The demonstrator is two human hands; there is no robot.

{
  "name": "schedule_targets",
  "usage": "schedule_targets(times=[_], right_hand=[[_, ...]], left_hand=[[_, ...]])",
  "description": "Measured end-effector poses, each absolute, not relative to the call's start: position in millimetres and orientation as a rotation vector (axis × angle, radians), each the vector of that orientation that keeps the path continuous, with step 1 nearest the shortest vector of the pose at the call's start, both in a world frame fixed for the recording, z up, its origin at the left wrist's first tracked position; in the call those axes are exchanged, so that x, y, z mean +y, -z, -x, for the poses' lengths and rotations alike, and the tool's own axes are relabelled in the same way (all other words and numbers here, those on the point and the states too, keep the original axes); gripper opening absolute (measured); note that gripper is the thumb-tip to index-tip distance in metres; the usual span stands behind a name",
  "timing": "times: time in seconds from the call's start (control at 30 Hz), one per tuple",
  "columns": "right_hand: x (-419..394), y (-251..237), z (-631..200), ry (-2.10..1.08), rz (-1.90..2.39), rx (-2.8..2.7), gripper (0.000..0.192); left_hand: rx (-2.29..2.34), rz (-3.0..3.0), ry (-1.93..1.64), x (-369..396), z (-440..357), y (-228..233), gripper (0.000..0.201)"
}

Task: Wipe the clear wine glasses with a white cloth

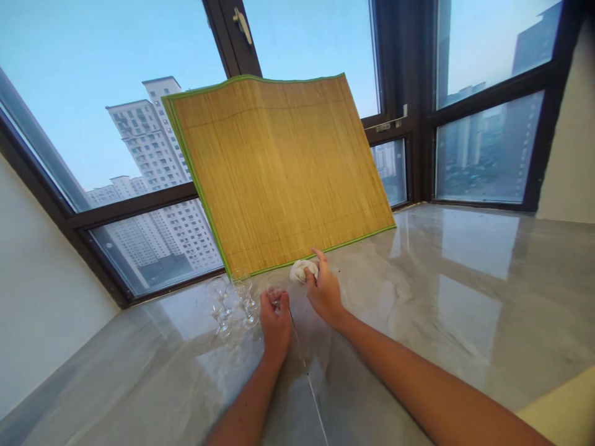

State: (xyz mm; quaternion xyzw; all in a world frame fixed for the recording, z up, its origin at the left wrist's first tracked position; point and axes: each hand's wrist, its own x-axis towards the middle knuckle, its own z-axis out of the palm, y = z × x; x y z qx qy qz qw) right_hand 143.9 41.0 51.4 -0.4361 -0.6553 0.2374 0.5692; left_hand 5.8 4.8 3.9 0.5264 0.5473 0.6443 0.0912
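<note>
On the surface (441, 297) are three clear stemmed glasses (232, 303) that can be made out, one white cloth (303, 270), one bamboo mat (279, 173), and two hands (302, 306).

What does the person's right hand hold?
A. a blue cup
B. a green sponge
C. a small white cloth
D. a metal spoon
C. The right hand grips a small crumpled white cloth just in front of the bamboo mat, while the left hand holds a small clear glass beside the other glasses on the marble counter.
</note>
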Motion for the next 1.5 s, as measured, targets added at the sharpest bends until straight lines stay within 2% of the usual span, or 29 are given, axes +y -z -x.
schedule_targets(times=[0.17, 0.4, 0.7, 0.83, 1.0, 1.23, 1.5], right_hand=[[41.7, -38.9, -133.4, -0.647, 1.026, -1.758, 0.059], [46.4, -18.7, -123.7, -0.803, 0.936, -1.945, 0.065], [55.4, -22.3, -125.6, -0.840, 0.905, -1.715, 0.058], [49.2, -21.8, -125.2, -0.800, 0.929, -1.798, 0.061], [49.5, -13.3, -121.5, -0.863, 0.886, -1.835, 0.069], [51.3, -3.6, -115.2, -1.023, 0.781, -1.744, 0.064], [54.8, 6.5, -109.2, -1.044, 0.882, -1.676, 0.060]], left_hand=[[1.750, -1.753, -1.999, -3.4, -6.4, -12.2, 0.035], [1.736, -1.561, -1.985, -2.1, -9.1, -11.3, 0.035], [1.722, -1.447, -1.990, 4.0, -8.2, -3.4, 0.044], [1.769, -1.501, -1.899, 2.9, -9.7, -4.7, 0.051], [1.773, -1.458, -1.846, 3.7, -8.6, -5.5, 0.050], [1.804, -1.480, -1.799, 5.6, -5.6, -4.8, 0.045], [1.744, -1.472, -1.717, 6.9, -4.0, 0.5, 0.039]])
